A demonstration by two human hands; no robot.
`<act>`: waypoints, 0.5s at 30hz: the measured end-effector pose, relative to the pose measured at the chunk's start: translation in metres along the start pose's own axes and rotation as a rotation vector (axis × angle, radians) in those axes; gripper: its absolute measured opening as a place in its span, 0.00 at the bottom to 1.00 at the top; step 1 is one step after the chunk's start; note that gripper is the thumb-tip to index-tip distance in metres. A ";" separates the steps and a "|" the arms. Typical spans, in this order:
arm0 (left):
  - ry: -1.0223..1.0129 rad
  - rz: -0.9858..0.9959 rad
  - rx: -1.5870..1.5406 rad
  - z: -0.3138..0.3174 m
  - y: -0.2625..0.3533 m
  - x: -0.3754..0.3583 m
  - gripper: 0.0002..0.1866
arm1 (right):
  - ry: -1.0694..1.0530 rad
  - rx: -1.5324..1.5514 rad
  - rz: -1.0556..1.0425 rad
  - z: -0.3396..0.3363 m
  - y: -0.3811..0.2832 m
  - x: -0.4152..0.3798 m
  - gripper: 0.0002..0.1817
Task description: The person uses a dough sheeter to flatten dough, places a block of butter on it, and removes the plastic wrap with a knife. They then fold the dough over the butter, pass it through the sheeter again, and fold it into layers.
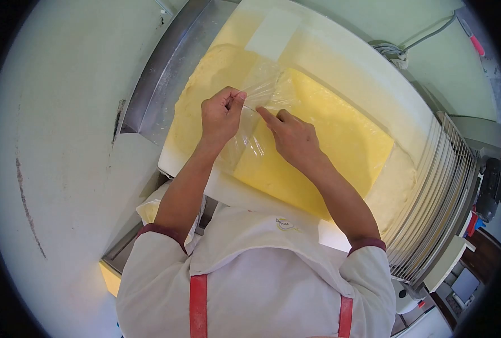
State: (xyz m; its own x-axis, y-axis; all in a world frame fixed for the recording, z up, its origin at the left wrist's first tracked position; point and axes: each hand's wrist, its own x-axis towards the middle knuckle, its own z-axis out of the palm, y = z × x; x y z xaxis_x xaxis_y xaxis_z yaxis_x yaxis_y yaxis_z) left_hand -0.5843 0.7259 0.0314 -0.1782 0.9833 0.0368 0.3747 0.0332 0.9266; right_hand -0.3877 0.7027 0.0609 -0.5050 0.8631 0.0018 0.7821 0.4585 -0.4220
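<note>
A flat yellow slab [340, 141] lies on a wide sheet of pale dough [205, 84] on a white surface. Clear plastic film [264, 84] rises in folds at the slab's left end. My left hand [222, 115] is closed, pinching the film between thumb and fingers above the dough. Just to its right, my right hand [291, 135] is over the slab, its index finger stretched toward the film and the other fingers curled. Whether it grips any film cannot be made out.
A metal wire guard [431, 208] stands at the right end of the white surface. A metal tray [174, 67] is at the upper left. Coiled cable [390, 52] lies beyond the far edge. A white bag [152, 205] sits below the near left corner.
</note>
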 end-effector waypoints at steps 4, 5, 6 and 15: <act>0.004 -0.032 -0.014 -0.003 0.000 0.002 0.08 | -0.142 -0.076 0.054 -0.025 -0.001 -0.009 0.31; 0.012 -0.030 -0.031 -0.001 -0.005 0.002 0.08 | -0.208 -0.099 0.089 -0.036 0.003 -0.019 0.31; 0.019 -0.027 -0.051 0.000 -0.008 0.003 0.08 | -0.221 -0.130 0.093 -0.042 0.009 -0.030 0.31; 0.161 0.082 0.061 -0.015 -0.030 0.015 0.03 | -0.247 -0.328 0.400 -0.127 0.068 -0.191 0.24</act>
State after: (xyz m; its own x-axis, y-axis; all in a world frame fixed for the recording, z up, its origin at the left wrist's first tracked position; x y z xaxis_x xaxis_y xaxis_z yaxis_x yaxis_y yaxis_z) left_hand -0.6117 0.7369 0.0100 -0.2863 0.9419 0.1755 0.4480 -0.0304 0.8935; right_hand -0.1923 0.5960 0.1471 -0.1854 0.9261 -0.3285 0.9825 0.1817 -0.0423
